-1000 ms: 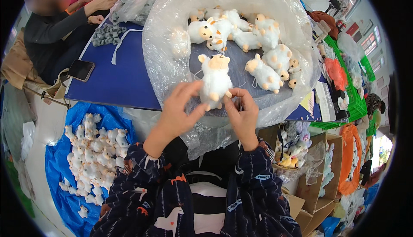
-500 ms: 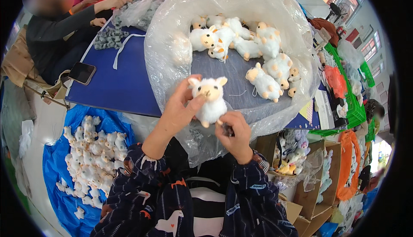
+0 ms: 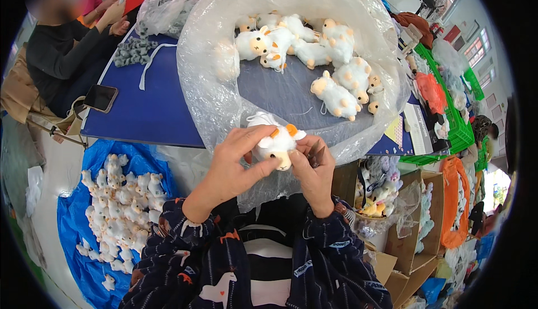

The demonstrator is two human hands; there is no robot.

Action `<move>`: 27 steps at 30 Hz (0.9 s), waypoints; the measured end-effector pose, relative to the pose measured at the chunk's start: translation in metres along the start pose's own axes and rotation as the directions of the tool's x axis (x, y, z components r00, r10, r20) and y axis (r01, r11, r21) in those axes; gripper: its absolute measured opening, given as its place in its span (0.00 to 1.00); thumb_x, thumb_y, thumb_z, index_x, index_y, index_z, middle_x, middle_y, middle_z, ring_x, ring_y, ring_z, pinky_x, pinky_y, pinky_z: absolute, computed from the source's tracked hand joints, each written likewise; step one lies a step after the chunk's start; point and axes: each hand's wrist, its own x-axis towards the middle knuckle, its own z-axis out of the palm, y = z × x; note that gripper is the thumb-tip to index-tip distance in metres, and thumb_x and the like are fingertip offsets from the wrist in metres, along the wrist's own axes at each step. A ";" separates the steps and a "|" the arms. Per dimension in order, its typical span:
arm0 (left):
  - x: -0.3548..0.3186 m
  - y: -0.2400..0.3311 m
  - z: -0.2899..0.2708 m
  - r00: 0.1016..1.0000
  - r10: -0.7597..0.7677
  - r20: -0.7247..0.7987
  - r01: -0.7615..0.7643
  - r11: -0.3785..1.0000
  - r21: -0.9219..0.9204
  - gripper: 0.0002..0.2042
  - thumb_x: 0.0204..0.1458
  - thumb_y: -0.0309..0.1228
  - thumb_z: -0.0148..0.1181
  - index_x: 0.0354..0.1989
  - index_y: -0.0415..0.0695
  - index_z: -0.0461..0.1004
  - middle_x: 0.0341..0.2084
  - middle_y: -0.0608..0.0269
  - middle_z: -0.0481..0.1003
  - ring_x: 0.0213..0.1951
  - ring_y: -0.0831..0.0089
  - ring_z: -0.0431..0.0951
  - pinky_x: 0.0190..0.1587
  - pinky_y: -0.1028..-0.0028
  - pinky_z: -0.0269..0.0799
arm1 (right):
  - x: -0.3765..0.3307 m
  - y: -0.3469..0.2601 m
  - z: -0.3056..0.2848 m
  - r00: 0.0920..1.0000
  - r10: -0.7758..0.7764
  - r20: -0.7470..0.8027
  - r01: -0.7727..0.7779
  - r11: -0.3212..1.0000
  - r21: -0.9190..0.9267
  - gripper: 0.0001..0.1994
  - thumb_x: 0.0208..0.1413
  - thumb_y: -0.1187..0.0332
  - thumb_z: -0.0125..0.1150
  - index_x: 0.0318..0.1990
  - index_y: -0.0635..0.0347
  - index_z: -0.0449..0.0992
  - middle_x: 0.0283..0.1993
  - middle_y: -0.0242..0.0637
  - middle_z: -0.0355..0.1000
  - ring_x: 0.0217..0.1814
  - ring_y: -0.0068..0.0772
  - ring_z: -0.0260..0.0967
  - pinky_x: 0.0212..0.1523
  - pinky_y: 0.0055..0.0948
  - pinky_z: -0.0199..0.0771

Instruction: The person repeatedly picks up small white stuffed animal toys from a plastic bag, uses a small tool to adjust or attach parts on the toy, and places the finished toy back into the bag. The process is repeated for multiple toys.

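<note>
A small white plush sheep (image 3: 272, 147) with orange horns and a cream face is held over the near rim of a large clear plastic bag. My left hand (image 3: 231, 166) is closed round its body and head, the thumb beside the dark eye. Thumb and fingers of my right hand (image 3: 315, 174) pinch the toy at the ear. Something dark shows among the right fingers, too hidden to name. In the plastic bag (image 3: 210, 23) lie several more plush sheep (image 3: 336, 96), some on their backs with feet up.
A blue table (image 3: 143, 121) carries the bag, a phone (image 3: 101, 98) and small grey pieces (image 3: 133, 52). A blue sack (image 3: 70, 202) heaped with plush toys (image 3: 120, 208) stands at lower left. Cardboard boxes (image 3: 400, 247) stand at right. A co-worker (image 3: 61, 56) sits at far left.
The sheep has been tipped and turned from facing me upright to head-down, showing its horns. My right hand has moved up from its feet to its ear.
</note>
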 end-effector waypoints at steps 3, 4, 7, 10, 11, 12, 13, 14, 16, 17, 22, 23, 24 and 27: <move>-0.003 -0.014 0.008 0.996 -0.070 -0.050 0.055 0.965 -0.256 0.19 0.47 0.28 0.62 0.49 0.41 0.72 0.42 0.57 0.73 0.41 0.70 0.73 0.37 0.77 0.73 | 0.001 0.003 0.003 1.000 -0.005 -0.018 0.005 1.000 -0.022 0.13 0.53 0.74 0.60 0.44 0.67 0.68 0.36 0.32 0.71 0.36 0.15 0.66 0.37 0.16 0.67; -0.003 -0.016 0.011 0.995 -0.076 -0.062 0.055 0.957 -0.283 0.18 0.48 0.27 0.61 0.49 0.41 0.72 0.42 0.57 0.73 0.41 0.71 0.74 0.37 0.77 0.73 | 0.001 0.003 0.004 1.000 -0.012 -0.022 0.011 1.000 -0.028 0.13 0.53 0.74 0.60 0.44 0.67 0.69 0.36 0.32 0.71 0.36 0.15 0.66 0.36 0.16 0.67; -0.002 -0.026 0.009 0.997 -0.069 -0.017 0.061 0.954 -0.293 0.19 0.47 0.26 0.61 0.50 0.42 0.71 0.45 0.56 0.72 0.42 0.69 0.74 0.39 0.75 0.72 | 0.002 0.009 0.002 0.998 -0.015 -0.057 0.015 1.000 -0.010 0.13 0.52 0.74 0.61 0.43 0.67 0.69 0.35 0.31 0.71 0.34 0.16 0.67 0.35 0.16 0.67; 0.010 -0.022 -0.005 0.983 0.177 0.039 -0.179 0.984 0.027 0.23 0.45 0.27 0.63 0.53 0.43 0.68 0.47 0.56 0.71 0.44 0.67 0.74 0.44 0.72 0.71 | 0.009 0.007 -0.002 0.997 -0.005 -0.081 0.001 0.999 -0.041 0.12 0.53 0.72 0.60 0.43 0.67 0.69 0.34 0.32 0.72 0.33 0.16 0.67 0.33 0.16 0.67; 0.014 -0.018 -0.011 0.954 0.288 0.079 -0.298 0.937 0.184 0.25 0.44 0.27 0.63 0.54 0.43 0.66 0.47 0.56 0.71 0.44 0.67 0.73 0.45 0.71 0.70 | 0.014 0.004 -0.003 0.997 0.052 -0.055 -0.052 0.999 0.010 0.12 0.53 0.72 0.59 0.43 0.67 0.70 0.34 0.32 0.72 0.32 0.16 0.67 0.33 0.15 0.66; 0.016 -0.024 -0.008 0.973 0.230 0.016 -0.230 0.958 0.172 0.27 0.43 0.28 0.64 0.55 0.43 0.65 0.47 0.57 0.71 0.44 0.66 0.73 0.46 0.70 0.70 | 0.020 0.002 -0.003 0.994 0.107 -0.027 -0.106 0.993 0.059 0.11 0.54 0.72 0.59 0.43 0.67 0.70 0.34 0.32 0.72 0.32 0.15 0.67 0.33 0.15 0.66; 0.018 -0.033 -0.002 0.984 0.170 -0.046 -0.161 0.974 0.157 0.28 0.42 0.29 0.64 0.55 0.44 0.63 0.47 0.58 0.71 0.44 0.65 0.73 0.47 0.69 0.69 | 0.022 -0.001 -0.002 0.987 0.161 0.005 -0.160 0.981 0.107 0.11 0.54 0.71 0.58 0.43 0.67 0.70 0.34 0.32 0.72 0.32 0.15 0.67 0.33 0.15 0.65; 0.022 -0.038 0.003 0.987 0.112 -0.112 -0.096 0.985 0.140 0.30 0.41 0.29 0.65 0.56 0.44 0.62 0.48 0.58 0.71 0.45 0.65 0.73 0.48 0.68 0.69 | 0.024 -0.002 0.001 0.995 0.103 -0.010 -0.102 0.993 0.055 0.11 0.55 0.71 0.58 0.43 0.67 0.71 0.34 0.31 0.72 0.32 0.15 0.66 0.32 0.14 0.65; 0.033 -0.043 0.001 0.978 -0.094 -0.187 0.028 0.944 -0.327 0.25 0.47 0.29 0.61 0.55 0.41 0.61 0.47 0.59 0.71 0.45 0.69 0.73 0.46 0.70 0.70 | 0.028 -0.006 0.009 0.999 -0.017 -0.028 0.016 0.999 -0.050 0.11 0.55 0.70 0.57 0.43 0.67 0.72 0.35 0.31 0.72 0.31 0.14 0.65 0.31 0.13 0.64; 0.038 -0.044 -0.005 0.960 -0.209 -0.184 0.083 0.845 -0.529 0.24 0.49 0.29 0.60 0.55 0.40 0.61 0.46 0.59 0.71 0.45 0.70 0.73 0.46 0.71 0.71 | 0.029 -0.010 0.009 0.995 -0.069 -0.075 0.058 0.988 -0.142 0.11 0.55 0.71 0.57 0.44 0.67 0.72 0.34 0.29 0.72 0.31 0.13 0.64 0.31 0.13 0.63; 0.041 -0.042 -0.007 0.878 -0.476 -0.057 0.191 0.456 -0.869 0.21 0.55 0.33 0.56 0.54 0.38 0.60 0.44 0.59 0.71 0.45 0.73 0.74 0.46 0.73 0.72 | 0.029 0.000 0.000 0.965 -0.246 0.094 0.262 0.853 -0.451 0.13 0.49 0.73 0.63 0.43 0.65 0.73 0.34 0.32 0.72 0.28 0.16 0.63 0.27 0.15 0.63; 0.040 -0.040 -0.005 0.876 -0.480 -0.045 0.202 0.451 -0.870 0.20 0.56 0.34 0.53 0.54 0.39 0.61 0.43 0.59 0.71 0.44 0.73 0.74 0.46 0.73 0.72 | 0.026 0.000 0.002 0.955 -0.263 0.137 0.296 0.826 -0.480 0.14 0.48 0.73 0.64 0.43 0.65 0.73 0.34 0.33 0.72 0.27 0.17 0.63 0.27 0.16 0.63; 0.038 -0.041 -0.003 0.875 -0.484 -0.019 0.211 0.417 -0.884 0.19 0.57 0.34 0.53 0.54 0.39 0.61 0.43 0.59 0.71 0.44 0.73 0.74 0.45 0.73 0.72 | 0.025 0.000 0.005 0.945 -0.290 0.152 0.327 0.805 -0.495 0.14 0.47 0.73 0.64 0.42 0.65 0.74 0.34 0.34 0.72 0.27 0.18 0.63 0.27 0.17 0.64; 0.032 -0.045 0.004 0.880 -0.470 0.061 0.241 0.333 -0.912 0.18 0.57 0.32 0.51 0.54 0.40 0.62 0.42 0.59 0.71 0.43 0.74 0.74 0.45 0.73 0.72 | 0.024 -0.002 0.010 0.937 -0.321 0.135 0.340 0.762 -0.551 0.13 0.45 0.76 0.65 0.40 0.66 0.74 0.32 0.37 0.71 0.27 0.22 0.67 0.28 0.22 0.68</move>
